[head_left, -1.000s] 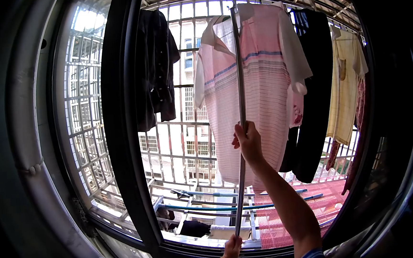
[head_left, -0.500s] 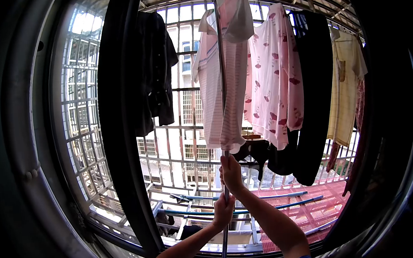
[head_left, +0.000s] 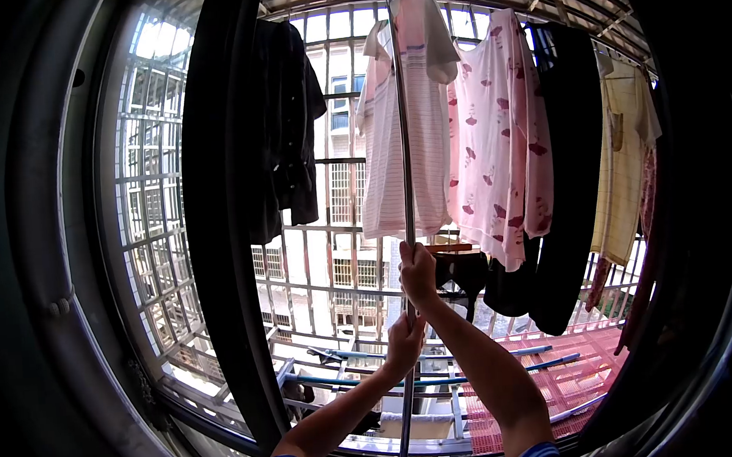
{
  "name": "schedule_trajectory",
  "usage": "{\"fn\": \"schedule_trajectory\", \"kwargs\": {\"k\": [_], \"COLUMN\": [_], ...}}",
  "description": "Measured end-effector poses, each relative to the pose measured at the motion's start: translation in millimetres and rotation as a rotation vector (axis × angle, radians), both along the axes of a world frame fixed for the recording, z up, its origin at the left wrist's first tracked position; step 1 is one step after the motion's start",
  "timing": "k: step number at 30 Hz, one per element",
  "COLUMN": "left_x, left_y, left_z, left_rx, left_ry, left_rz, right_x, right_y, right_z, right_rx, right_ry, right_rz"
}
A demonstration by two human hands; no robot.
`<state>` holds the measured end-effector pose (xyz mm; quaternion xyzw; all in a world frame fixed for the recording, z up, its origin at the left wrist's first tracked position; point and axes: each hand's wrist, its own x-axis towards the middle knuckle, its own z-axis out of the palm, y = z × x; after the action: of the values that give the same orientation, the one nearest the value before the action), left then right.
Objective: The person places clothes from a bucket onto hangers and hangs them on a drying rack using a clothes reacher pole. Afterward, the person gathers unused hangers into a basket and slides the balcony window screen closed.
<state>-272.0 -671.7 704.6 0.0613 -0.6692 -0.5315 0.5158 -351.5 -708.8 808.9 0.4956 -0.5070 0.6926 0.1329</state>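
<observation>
Right hand [head_left: 418, 276] up top, left hand [head_left: 406, 343] just below, both with fingers curled tight around a long, thin, shiny metal pole [head_left: 406, 412]. Two-handed grip probably for steadiness, since the pole reaches far above them, near upright. White-and-pink striped short-sleeved shirt [head_left: 380, 185] hangs above the right hand, behind the pole; high spot likely explains the pole. Pink garment with dark red prints [head_left: 484, 161] up and right of the right hand, beside the shirt. Black buttoned shirt [head_left: 287, 132] up and left. Blue rods [head_left: 351, 383] lie beyond the left hand.

Unclear: pole's top against the shirt's upper part, can't tell if it hooks anything. Pole's bottom cut off by the view. Some fingertips hidden. Dark window frame [head_left: 227, 238] covers part of the black shirt.
</observation>
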Motion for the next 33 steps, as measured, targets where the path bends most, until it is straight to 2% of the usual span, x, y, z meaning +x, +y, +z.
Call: {"fn": "schedule_trajectory", "kwargs": {"k": [8,10,12,14,17,18,21,22,24,26,28,31,32,33], "left_x": [0.0,24.4,51.5,72.0,100.2,104.1,132.6,140.0,157.3,162.3,182.3,206.5,205.5,209.9], "left_y": [-8.8,6.6,22.7,22.8,22.7,15.4,16.7,25.6,41.9,46.3,48.8,43.0,24.8,52.3], "left_z": [-54.7,-50.7,-44.1,-38.0,-30.8,-31.9,5.8,18.5,31.8,37.5,43.1,47.3,41.3,51.8], "left_rx": [-0.058,-0.051,0.066,0.053,0.068,0.034,-0.149,-0.158,-0.214,-0.238,-0.2,-0.279,-0.413,-0.203], "left_ry": [-0.057,-0.088,-0.127,-0.106,-0.041,0.006,0.082,0.172,0.154,0.275,0.25,0.324,0.441,0.473], "left_rz": [0.075,0.013,-0.292,-0.471,-0.528,-0.516,-0.328,-0.262,-0.14,-0.18,-0.139,0.115,0.212,0.281], "right_x": [9.2,28.3,46.7,63.7,89.0,98.3,121.4,136.5,147.7,168.9,182.7,200.9,207.3,211.8], "right_y": [6.8,28.4,54.3,77.3,113.2,126.3,150.6,161.7,166.8,182.0,189.4,193.4,193.3,193.4], "right_z": [-41.8,-43.7,-48.0,-61.1,-83.0,-89.5,-132.5,-166.1,-217.5,-245.7,-281.1,-323.1,-333.6,-344.7], "right_rx": [0.039,0.076,0.141,0.192,0.207,0.21,0.258,0.31,0.396,0.532,0.582,0.744,0.778,0.851], "right_ry": [-0.037,-0.069,-0.216,-0.255,-0.278,-0.293,-0.461,-0.394,-0.311,-0.236,-0.186,-0.054,-0.023,-0.014], "right_rz": [0.104,0.159,0.388,0.415,0.502,0.565,0.724,0.745,0.747,0.741,0.803,0.785,0.787,0.803]}}
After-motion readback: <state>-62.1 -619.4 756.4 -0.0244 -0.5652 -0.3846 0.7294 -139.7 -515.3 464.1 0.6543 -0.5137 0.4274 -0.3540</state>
